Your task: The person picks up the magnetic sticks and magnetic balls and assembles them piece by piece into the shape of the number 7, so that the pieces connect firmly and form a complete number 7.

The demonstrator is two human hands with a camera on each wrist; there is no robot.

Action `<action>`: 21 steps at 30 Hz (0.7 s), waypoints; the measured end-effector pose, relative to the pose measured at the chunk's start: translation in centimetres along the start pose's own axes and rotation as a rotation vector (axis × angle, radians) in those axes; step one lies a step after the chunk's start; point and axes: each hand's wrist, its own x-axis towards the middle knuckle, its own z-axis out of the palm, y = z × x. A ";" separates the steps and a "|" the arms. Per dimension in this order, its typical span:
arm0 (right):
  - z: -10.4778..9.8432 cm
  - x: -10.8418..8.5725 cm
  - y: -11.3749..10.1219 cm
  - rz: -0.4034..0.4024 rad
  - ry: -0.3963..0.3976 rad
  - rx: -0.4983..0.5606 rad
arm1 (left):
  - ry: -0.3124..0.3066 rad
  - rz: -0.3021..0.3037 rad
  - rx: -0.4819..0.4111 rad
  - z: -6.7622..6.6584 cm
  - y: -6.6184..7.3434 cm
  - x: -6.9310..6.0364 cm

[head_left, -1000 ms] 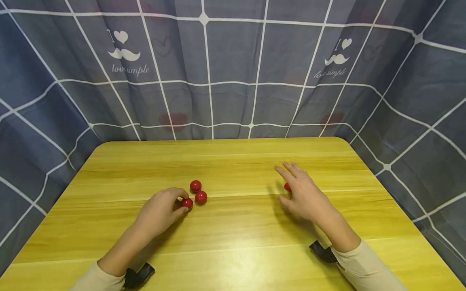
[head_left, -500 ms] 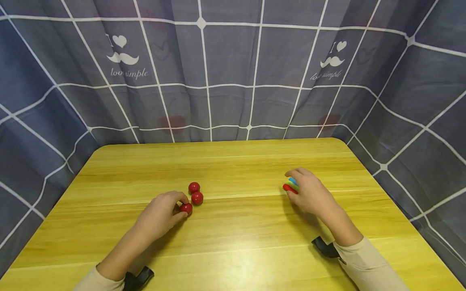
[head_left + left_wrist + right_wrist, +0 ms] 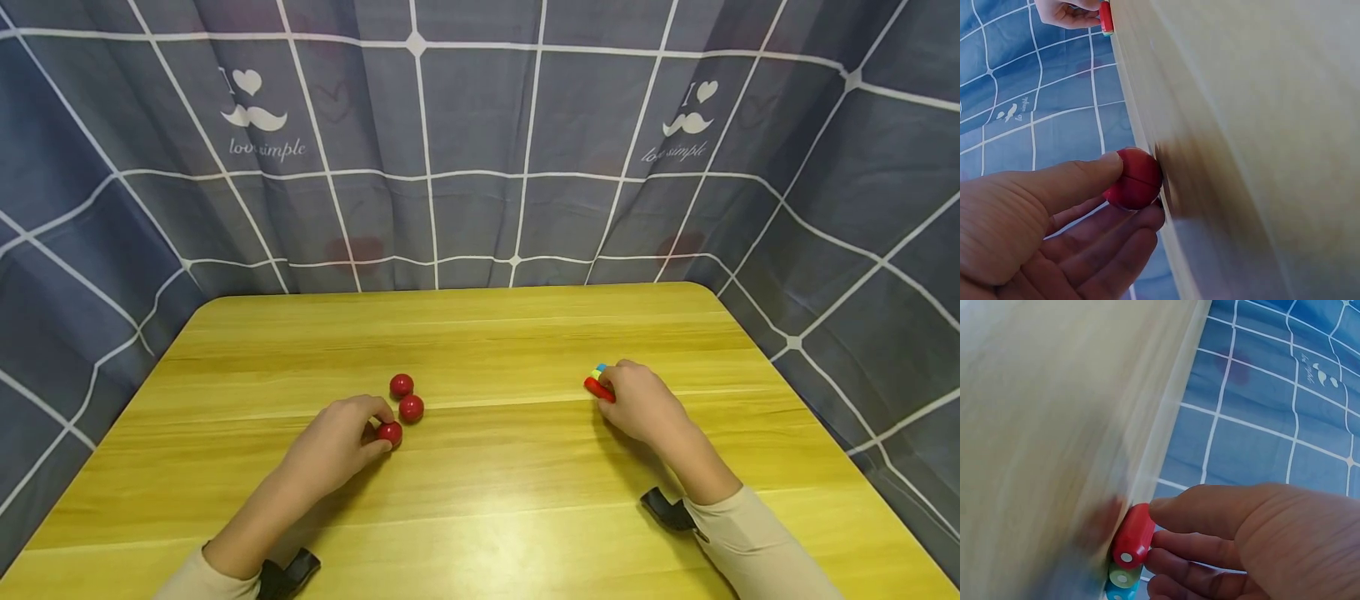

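My left hand (image 3: 336, 442) pinches a glossy red ball (image 3: 390, 434) between thumb and fingers, low at the tabletop. In the left wrist view a thin seam line runs across this ball (image 3: 1136, 180). Two more red balls, a nearer one (image 3: 411, 408) and a farther one (image 3: 401, 386), lie just beyond it. On the right, my right hand (image 3: 643, 402) pinches a short red cylinder (image 3: 600, 390) with rounded ends. Beside it lie a yellow-green cylinder (image 3: 1124, 575) and a blue cylinder (image 3: 1121, 592), both partly hidden by the fingers in the head view.
The wooden table (image 3: 480, 500) has rounded far corners. A grey-blue curtain (image 3: 480, 217) with white grid lines hangs behind it and along both sides. Black straps, left (image 3: 288, 575) and right (image 3: 667, 510), sit at the wrists.
My right hand has lowered and drawn its spread fingers in onto the red cylinder, uncovering parts of the cylinders. The left hand's ball has shifted slightly nearer, away from the other two.
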 end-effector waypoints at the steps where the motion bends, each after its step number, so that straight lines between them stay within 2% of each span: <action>1: 0.0 0.0 0.0 0.002 -0.002 0.000 | 0.000 -0.001 0.001 0.0 0.0 0.0; 8: 0.1 -0.1 -0.1 0.017 -0.048 0.020 | 0.002 0.012 -0.010 0.0 0.3 -0.1; 16: 0.2 -0.2 -0.4 0.005 -0.072 0.017 | -0.029 0.009 -0.055 0.2 1.0 -0.2; 21: 0.1 -0.2 -0.9 -0.013 -0.093 0.004 | -0.038 0.052 -0.089 0.5 1.4 -0.3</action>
